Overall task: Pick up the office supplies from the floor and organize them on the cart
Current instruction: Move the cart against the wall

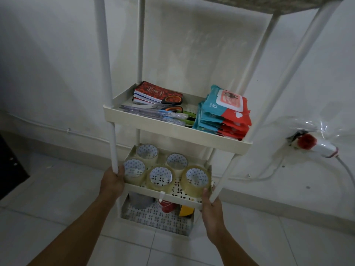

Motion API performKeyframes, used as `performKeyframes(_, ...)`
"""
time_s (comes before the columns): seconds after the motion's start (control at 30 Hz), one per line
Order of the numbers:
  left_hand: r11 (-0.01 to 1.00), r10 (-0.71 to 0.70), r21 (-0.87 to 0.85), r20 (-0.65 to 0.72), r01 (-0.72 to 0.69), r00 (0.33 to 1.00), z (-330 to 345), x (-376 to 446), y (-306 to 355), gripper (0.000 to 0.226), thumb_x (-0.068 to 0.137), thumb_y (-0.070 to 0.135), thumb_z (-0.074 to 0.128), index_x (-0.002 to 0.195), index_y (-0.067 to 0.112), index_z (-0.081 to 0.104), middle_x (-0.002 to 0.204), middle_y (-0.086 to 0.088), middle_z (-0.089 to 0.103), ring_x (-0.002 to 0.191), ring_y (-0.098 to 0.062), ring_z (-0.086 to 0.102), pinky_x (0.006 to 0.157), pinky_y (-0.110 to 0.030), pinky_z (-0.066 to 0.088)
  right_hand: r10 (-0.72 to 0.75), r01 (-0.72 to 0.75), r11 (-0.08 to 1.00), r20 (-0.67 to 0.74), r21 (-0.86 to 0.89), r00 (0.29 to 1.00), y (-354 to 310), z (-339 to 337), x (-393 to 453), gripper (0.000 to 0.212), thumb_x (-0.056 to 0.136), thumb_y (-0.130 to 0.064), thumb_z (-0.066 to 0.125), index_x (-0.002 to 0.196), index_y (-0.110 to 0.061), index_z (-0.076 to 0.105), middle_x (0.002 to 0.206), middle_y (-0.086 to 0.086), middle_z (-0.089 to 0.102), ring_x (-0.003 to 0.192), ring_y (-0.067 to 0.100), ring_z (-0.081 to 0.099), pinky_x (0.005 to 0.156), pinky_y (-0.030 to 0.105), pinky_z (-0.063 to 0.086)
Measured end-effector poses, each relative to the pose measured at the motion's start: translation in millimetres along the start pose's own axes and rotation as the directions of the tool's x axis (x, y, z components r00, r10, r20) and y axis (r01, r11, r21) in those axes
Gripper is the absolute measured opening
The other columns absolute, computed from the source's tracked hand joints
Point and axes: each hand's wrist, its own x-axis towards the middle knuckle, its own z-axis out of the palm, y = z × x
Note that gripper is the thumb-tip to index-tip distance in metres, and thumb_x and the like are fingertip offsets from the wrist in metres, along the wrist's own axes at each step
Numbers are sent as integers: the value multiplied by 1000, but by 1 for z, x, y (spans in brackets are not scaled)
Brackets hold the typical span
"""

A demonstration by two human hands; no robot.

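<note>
A white tiered cart (172, 129) stands against the wall. Its upper visible shelf carries red notebooks (153, 92), scissors (171, 104), pens (151, 113) and a stack of wipe packs (224, 114). The shelf below holds several clear tape rolls (161, 178). On the bottom shelf lie a grey roll (140, 201), a red roll (167, 206) and a yellow roll (187, 211). My left hand (112, 184) grips the front left post and shelf corner. My right hand (211, 207) grips the front right post at the tape shelf's corner.
White tiled floor (57, 217) spreads around the cart. A wall socket with a plug, a red item and clear plastic (311, 141) sits at the right, its cable (345, 169) trailing down. A dark object (9, 160) is at the left edge.
</note>
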Motion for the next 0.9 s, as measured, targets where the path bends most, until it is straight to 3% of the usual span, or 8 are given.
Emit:
performKeyframes(0.17,993,-81,-85,75,88,994,-5,-7,4,35,97,43,56,111,11,61,106,-10,65,98,-30,61,89,-45,52,-9,9,999,0,-33,1000,0,0,-2,42,99,-44,50,135,-24,56,120,-3,68,108,14,64,100,48,51)
performKeyframes(0.23,994,-72,-73,135,82,988,-8,-6,-5,57,84,60,63,112,10,60,107,-8,67,97,-26,63,86,-43,53,-9,10,998,20,-56,1000,-2,-2,-3,45,97,-47,50,134,-24,55,119,-3,67,107,13,64,98,47,53)
performKeyframes(0.33,998,-57,-18,172,61,983,-14,-8,-17,84,64,79,67,117,15,58,110,-4,68,101,-22,65,91,-43,53,-16,24,995,77,-97,997,-5,-8,-7,40,97,-43,52,131,-22,54,119,-4,64,99,-1,59,82,17,52)
performKeyframes(0.4,998,-55,-14,213,60,975,-24,-29,1,65,81,57,70,124,13,52,118,-5,62,106,-22,60,91,-36,47,-11,30,988,119,-152,993,-6,-16,-6,34,99,-32,55,130,-21,51,118,-3,63,96,-5,57,70,5,46)
performKeyframes(0.47,998,-53,-4,243,56,969,-30,-44,11,51,90,39,67,130,13,49,123,-5,59,110,-22,57,88,-32,42,-9,37,976,133,-214,991,-10,-24,-7,39,94,-34,62,129,-21,52,120,-1,65,103,6,62,77,11,50)
performKeyframes(0.6,999,11,32,274,-21,962,-50,-64,20,48,95,30,61,139,16,45,128,3,52,115,-14,50,92,-28,37,-25,47,939,70,-340,997,-11,-33,-7,103,69,-78,65,150,-21,34,143,8,49,128,24,51,105,48,46)
performKeyframes(0.7,996,50,64,256,-69,965,-60,-81,33,52,96,22,60,143,10,41,126,4,46,111,-9,43,91,-24,34,-57,75,905,56,-419,997,-37,-34,-32,96,84,-62,60,156,-16,18,155,13,28,143,29,30,115,49,32)
performKeyframes(0.9,965,154,161,293,-208,944,-85,-129,88,52,99,22,56,146,8,37,124,5,45,112,-6,41,86,-15,30,-172,195,852,92,-486,981,-80,-46,-66,84,92,-59,49,157,-16,17,160,12,20,147,30,18,117,47,22)
